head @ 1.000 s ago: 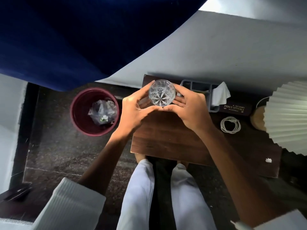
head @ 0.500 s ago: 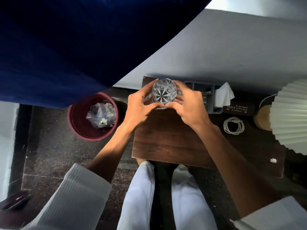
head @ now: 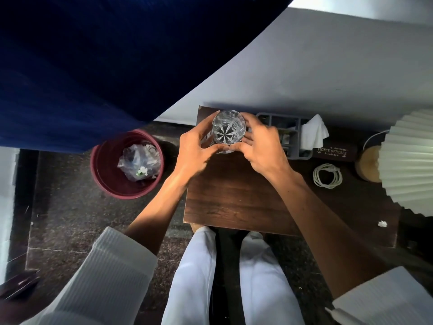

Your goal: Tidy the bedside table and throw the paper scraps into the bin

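Note:
A cut-crystal glass (head: 228, 127) stands at the back left corner of the dark wooden bedside table (head: 236, 200). My left hand (head: 194, 150) wraps its left side and my right hand (head: 262, 146) wraps its right side, fingers curled around it. A small white paper scrap (head: 382, 223) lies near the table's front right edge. On the floor to the left of the table stands a maroon bin (head: 127, 164), holding a crumpled plastic bag and white scraps.
A grey compartment organiser (head: 296, 137) with a white tissue (head: 314, 134) sits behind my right hand. A dark glasses case (head: 334, 152), a coiled white cable (head: 327, 175) and a pleated lamp (head: 412, 160) fill the table's right side. A blue bedcover (head: 82, 66) hangs at the left.
Both hands have carried the glass a little farther back toward the table's rear left corner. Their hold on it is the same.

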Demonstrator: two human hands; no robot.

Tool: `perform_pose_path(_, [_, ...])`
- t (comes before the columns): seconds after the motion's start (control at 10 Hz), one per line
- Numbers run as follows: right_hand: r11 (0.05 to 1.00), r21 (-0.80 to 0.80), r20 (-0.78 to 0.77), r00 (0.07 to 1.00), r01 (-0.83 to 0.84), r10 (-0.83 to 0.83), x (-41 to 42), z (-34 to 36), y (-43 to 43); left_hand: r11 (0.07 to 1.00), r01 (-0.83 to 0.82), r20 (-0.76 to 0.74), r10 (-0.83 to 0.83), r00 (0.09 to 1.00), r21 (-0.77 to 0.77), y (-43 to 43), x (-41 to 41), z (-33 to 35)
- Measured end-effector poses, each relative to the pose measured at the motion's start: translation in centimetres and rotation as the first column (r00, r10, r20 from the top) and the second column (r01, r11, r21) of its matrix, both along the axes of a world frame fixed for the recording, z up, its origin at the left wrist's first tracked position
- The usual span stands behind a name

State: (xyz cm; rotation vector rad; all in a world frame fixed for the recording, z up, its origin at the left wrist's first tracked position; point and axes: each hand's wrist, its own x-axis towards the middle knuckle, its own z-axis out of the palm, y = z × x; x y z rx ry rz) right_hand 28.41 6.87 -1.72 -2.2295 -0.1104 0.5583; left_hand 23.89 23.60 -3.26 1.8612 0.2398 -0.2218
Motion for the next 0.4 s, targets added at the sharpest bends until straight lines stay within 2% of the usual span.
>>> perform_pose_path(0.2, [1.000, -0.019, -0.004, 1.000, -0.002, 0.002, -0.12, -0.53, -0.05, 0.999, 0.022, -0.009, -0.022, 1.000, 0.039, 0.09, 0.11, -0.12])
perform_pose_path(0.3, [0.999, -0.030, 0.011, 1.000, -0.028, 0.028, -0.11, -0.27, -0.06, 1.000, 0.027, -0.016, -0.027, 1.000, 0.013, 0.07, 0.01, -0.22])
perform_pose_path(0.4, [1.000, -0.008, 0.057, 0.998, 0.001, -0.001, -0.69, 0.41, -0.26, 0.998, 0.016, -0.002, -0.016, 1.000, 0.056, -0.25, -0.66, -0.13])
